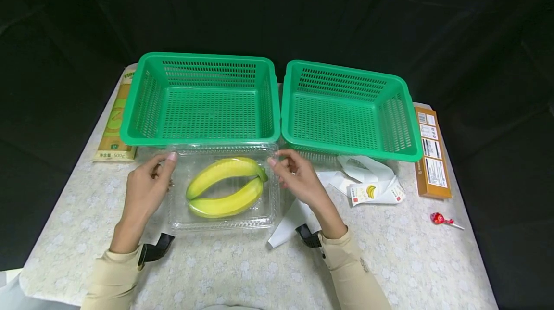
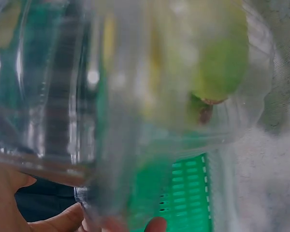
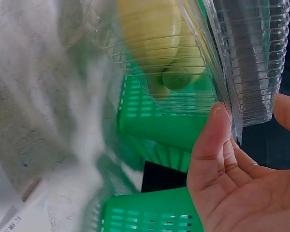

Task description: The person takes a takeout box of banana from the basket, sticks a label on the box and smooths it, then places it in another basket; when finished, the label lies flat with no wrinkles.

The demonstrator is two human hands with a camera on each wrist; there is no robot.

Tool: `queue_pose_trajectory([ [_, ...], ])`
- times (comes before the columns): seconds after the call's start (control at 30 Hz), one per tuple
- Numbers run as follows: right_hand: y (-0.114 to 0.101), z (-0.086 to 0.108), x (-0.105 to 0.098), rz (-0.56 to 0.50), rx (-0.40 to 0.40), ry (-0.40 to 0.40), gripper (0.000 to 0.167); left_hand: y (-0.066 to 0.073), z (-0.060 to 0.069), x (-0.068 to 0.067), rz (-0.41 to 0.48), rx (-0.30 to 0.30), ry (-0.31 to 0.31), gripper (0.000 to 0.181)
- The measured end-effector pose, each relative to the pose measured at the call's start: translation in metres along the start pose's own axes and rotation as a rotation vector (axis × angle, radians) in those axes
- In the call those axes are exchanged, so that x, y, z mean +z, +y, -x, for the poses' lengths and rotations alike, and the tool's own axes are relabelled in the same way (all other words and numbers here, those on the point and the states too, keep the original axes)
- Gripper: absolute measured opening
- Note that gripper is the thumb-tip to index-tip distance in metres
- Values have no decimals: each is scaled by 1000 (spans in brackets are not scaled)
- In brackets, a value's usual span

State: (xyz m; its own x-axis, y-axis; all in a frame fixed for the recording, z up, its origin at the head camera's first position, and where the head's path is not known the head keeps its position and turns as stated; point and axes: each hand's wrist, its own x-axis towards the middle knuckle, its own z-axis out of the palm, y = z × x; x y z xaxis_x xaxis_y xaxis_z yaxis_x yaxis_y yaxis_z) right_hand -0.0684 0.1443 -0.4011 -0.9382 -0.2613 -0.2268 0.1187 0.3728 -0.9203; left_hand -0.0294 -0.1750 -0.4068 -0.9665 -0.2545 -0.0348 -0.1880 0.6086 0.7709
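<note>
A clear plastic clamshell box (image 1: 222,226) with two bananas (image 1: 227,204) inside is held between both hands, just in front of the green baskets. At its left edge, my left hand (image 1: 147,187) grips the rim near the far corner; in the left wrist view the fingers (image 2: 67,218) meet the blurred plastic. My right hand (image 1: 300,182) pinches the right rim between thumb and fingers. The right wrist view shows the thumb (image 3: 213,130) on the flange where the box's two ribbed halves (image 3: 253,58) come together. The halves look pressed close along that side.
Two green baskets (image 1: 200,142) (image 1: 355,152) stand side by side behind the box. A yellow-green 500g package (image 1: 114,130) lies at left, an orange-brown carton (image 1: 433,156) at right. A crumpled white plastic bag with a banana label (image 1: 376,192) and a red lollipop (image 1: 438,218) lie at right.
</note>
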Motion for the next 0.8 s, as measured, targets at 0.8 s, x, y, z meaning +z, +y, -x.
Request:
queue_pose_trajectory([
  [0.8, 16, -10, 6, 54, 18, -9, 47, -12, -4, 8, -41, -54, -74, 58],
])
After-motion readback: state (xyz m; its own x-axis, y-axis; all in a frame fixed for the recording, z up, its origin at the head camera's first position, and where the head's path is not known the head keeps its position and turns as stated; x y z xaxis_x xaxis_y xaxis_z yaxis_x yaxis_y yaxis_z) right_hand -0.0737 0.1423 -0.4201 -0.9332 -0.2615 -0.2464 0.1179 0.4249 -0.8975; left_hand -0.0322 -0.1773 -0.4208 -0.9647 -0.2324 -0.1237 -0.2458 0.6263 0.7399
